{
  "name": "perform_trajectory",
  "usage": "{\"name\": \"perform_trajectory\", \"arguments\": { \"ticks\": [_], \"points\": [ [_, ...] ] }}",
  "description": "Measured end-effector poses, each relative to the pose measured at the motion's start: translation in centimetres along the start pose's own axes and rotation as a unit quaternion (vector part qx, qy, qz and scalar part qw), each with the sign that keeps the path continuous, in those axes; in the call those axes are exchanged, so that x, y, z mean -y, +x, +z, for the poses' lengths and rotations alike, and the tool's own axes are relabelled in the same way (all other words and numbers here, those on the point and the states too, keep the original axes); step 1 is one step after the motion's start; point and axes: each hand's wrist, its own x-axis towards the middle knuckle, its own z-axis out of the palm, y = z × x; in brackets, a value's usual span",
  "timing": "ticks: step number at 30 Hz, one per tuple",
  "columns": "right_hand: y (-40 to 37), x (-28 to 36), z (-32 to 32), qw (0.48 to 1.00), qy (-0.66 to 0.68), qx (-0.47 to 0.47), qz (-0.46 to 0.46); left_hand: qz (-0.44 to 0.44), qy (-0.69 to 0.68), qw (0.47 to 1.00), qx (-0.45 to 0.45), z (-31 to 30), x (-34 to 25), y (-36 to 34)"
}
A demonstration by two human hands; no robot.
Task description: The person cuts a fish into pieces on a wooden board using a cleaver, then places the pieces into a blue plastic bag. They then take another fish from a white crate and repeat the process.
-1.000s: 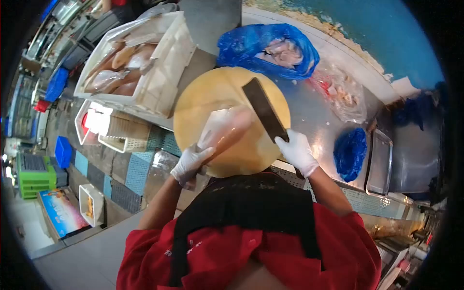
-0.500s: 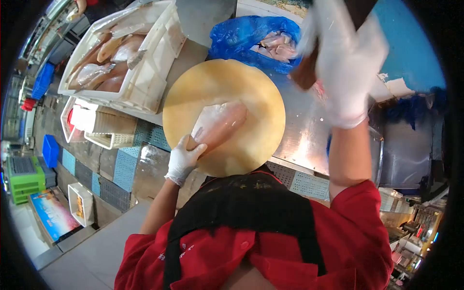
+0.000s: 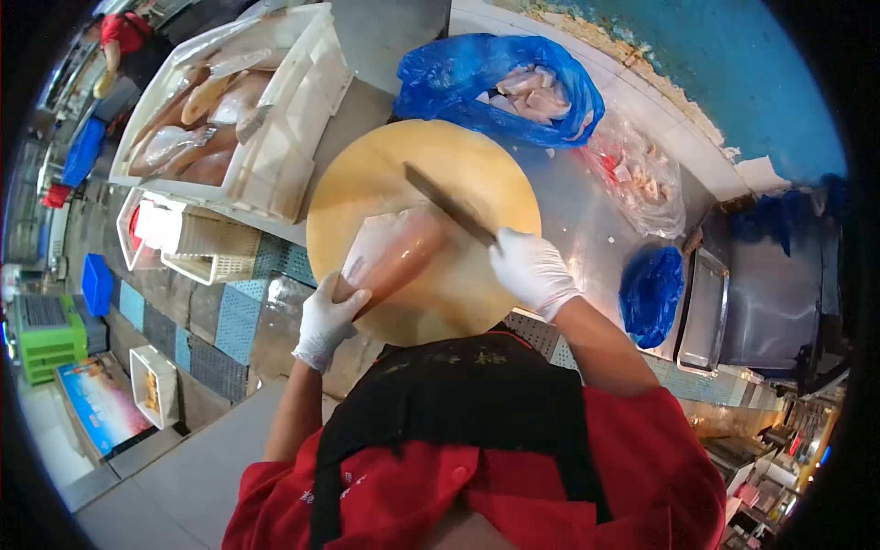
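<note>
A pale pinkish fish (image 3: 399,249) without its head lies slantwise on a round yellow cutting board (image 3: 357,174). My left hand (image 3: 328,319), in a white glove, grips the fish's narrow end near the board's lower left edge. In my gloved right hand (image 3: 534,271) is the handle of a knife (image 3: 449,203). Its long blade points up and left across the board, just above and right of the fish. The handle is mostly hidden by my fingers. Behind the board, an open blue bag (image 3: 440,73) holds cut pale pieces (image 3: 533,92).
A white crate (image 3: 284,147) of several whole fish stands at the upper left. On the metal table to the right are a clear bag (image 3: 642,174) of scraps and a small blue bag (image 3: 652,295). A metal tray (image 3: 704,312) sits beyond. Another person (image 3: 128,41) is at the far upper left.
My right hand has come down from the upper right with the knife, which now lies over the board. My left hand and the fish have shifted slightly left and down.
</note>
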Motion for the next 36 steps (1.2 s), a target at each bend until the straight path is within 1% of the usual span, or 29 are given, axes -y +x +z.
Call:
{"name": "perform_trajectory", "arguments": {
  "ticks": [1, 3, 5, 6, 7, 8, 9, 11, 12, 13, 14, 16, 17, 18, 19, 20, 21, 22, 24, 26, 27, 28, 29, 30, 31, 32, 33, 34, 36],
  "points": [
    [-0.2, -0.9, -0.5, 1.0, 0.016, 0.0, 0.024, -0.015, 0.009, 1.0, 0.012, 0.0, -0.3, 0.1],
    [0.7, -2.5, -0.8, 0.999, 0.036, -0.025, 0.011, -0.026, 0.019, 0.999, 0.022, 0.5, -1.3, 0.5],
    [1.2, -1.9, -3.2, 0.997, 0.06, -0.049, 0.022, 0.031, 0.072, 0.997, -0.006, 1.8, -2.3, 1.2],
    [1.2, -1.0, -5.2, 0.991, 0.094, -0.094, -0.003, 0.103, 0.11, 0.988, -0.038, 2.6, -1.0, 2.6],
    [1.1, 0.1, -7.7, 0.982, 0.129, -0.137, -0.028, 0.103, 0.109, 0.988, -0.042, 2.9, -1.7, 2.8],
    [1.4, 0.9, -10.2, 0.976, 0.12, -0.177, -0.039, 0.124, 0.121, 0.983, -0.05, 3.3, -2.8, 2.8],
    [0.4, 3.3, -13.0, 0.948, 0.182, -0.254, -0.061, 0.146, 0.134, 0.978, -0.059, 3.6, -3.6, 2.9],
    [-1.6, 8.0, -18.4, 0.864, 0.281, -0.398, -0.13, 0.154, 0.14, 0.976, -0.059, 3.6, -3.4, 3.2],
    [-0.6, 7.0, -20.5, 0.782, 0.148, -0.549, -0.254, 0.156, 0.123, 0.979, -0.048, 3.6, -3.5, 3.1],
    [-1.8, 10.4, -20.8, 0.752, 0.26, -0.536, -0.281, 0.158, 0.105, 0.981, -0.037, 3.6, -3.6, 3.2],
    [-3.0, 13.9, -21.2, 0.705, 0.368, -0.522, -0.309, 0.155, 0.102, 0.982, -0.035, 3.7, -3.8, 3.2],
    [-1.8, 12.7, -19.4, 0.675, 0.361, -0.547, -0.339, 0.165, 0.12, 0.978, -0.043, 3.7, -3.8, 3.2],
    [-0.5, 9.5, -15.8, 0.805, 0.282, -0.477, -0.212, 0.165, 0.113, 0.979, -0.043, 3.7, -3.6, 3.4],
    [1.0, 6.7, -11.6, 0.898, 0.19, -0.389, -0.075, 0.165, 0.099, 0.981, -0.035, 3.7, -3.4, 3.5],
    [3.1, 2.7, -4.4, 0.947, 0.065, -0.298, -0.101, 0.166, 0.087, 0.982, -0.027, 3.7, -3.1, 3.5],
    [5.1, -1.1, 2.7, 0.965, -0.054, -0.212, -0.147, 0.168, 0.081, 0.982, -0.029, 3.9, -3.0, 3.4],
    [3.8, 0.9, -0.3, 1.0, 0.016, -0.01, -0.011, 0.171, 0.079, 0.982, -0.03, 3.9, -2.7, 3.1],
    [4.5, 1.1, -1.0, 1.0, 0.014, -0.018, -0.015, 0.18, 0.077, 0.98, -0.039, 3.7, -2.9, 3.4],
    [4.5, 1.1, -1.7, 0.999, 0.036, 0.017, 0.007, 0.176, 0.092, 0.979, -0.032, 3.5, -3.2, 2.5],
    [4.9, 1.7, -4.7, 0.999, -0.009, -0.035, -0.03, 0.184, 0.101, 0.977, -0.046, 3.2, -4.1, 3.1],
    [4.4, 2.9, -7.2, 0.994, 0.017, -0.088, -0.058, 0.18, 0.102, 0.978, -0.043, 3.3, -4.0, 3.1],
    [4.0, 4.2, -10.0, 0.984, 0.021, -0.159, -0.076, 0.175, 0.103, 0.978, -0.039, 3.5, -4.0, 3.2],
    [5.0, 4.1, -11.8, 0.922, -0.023, -0.33, -0.203, 0.174, 0.105, 0.978, -0.041, 3.8, -4.0, 3.3],
    [3.7, 5.9, -15.3, 0.902, 0.022, -0.377, -0.209, 0.175, 0.107, 0.977, -0.053, 4.1, -4.2, 3.4],
    [2.1, 8.2, -18.6, 0.883, 0.114, -0.406, -0.207, 0.176, 0.108, 0.976, -0.062, 4.3, -4.3, 3.5],
    [0.9, 10.3, -21.2, 0.848, 0.227, -0.421, -0.227, 0.176, 0.11, 0.976, -0.06, 4.3, -4.4, 3.6],
    [0.2, 12.1, -23.3, 0.794, 0.34, -0.425, -0.271, 0.172, 0.109, 0.977, -0.057, 4.4, -4.5, 3.7],
    [-0.2, 12.9, -24.6, 0.754, 0.405, -0.419, -0.302, 0.167, 0.105, 0.979, -0.053, 4.5, -4.7, 3.8],
    [0.7, 11.6, -21.6, 0.734, 0.36, -0.487, -0.308, 0.143, 0.108, 0.983, -0.042, 4.5, -5.0, 4.1]
  ]
}}
